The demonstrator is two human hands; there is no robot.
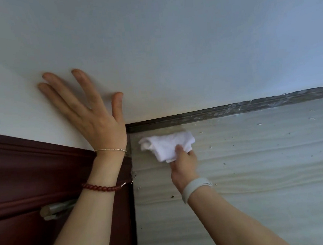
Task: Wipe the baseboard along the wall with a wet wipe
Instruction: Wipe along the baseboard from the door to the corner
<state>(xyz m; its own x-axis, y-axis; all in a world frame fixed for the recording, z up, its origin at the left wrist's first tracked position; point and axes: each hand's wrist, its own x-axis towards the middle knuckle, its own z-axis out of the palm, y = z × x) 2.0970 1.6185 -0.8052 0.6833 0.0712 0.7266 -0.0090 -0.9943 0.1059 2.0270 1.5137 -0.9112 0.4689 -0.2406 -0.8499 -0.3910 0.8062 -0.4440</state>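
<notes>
A dark baseboard (223, 110) runs along the foot of the white wall (170, 44), from the door frame off to the right; its right stretch is streaked with pale dust. My right hand (183, 165) grips a crumpled white wet wipe (166, 144) just below the baseboard's left end, over the floor. My left hand (90, 110) lies flat on the wall with the fingers spread, above the door frame.
A dark red wooden door frame (25, 171) fills the lower left, with a metal door stop (53, 209) on it. The pale wood-grain floor (256, 163) carries scattered crumbs and specks of dirt.
</notes>
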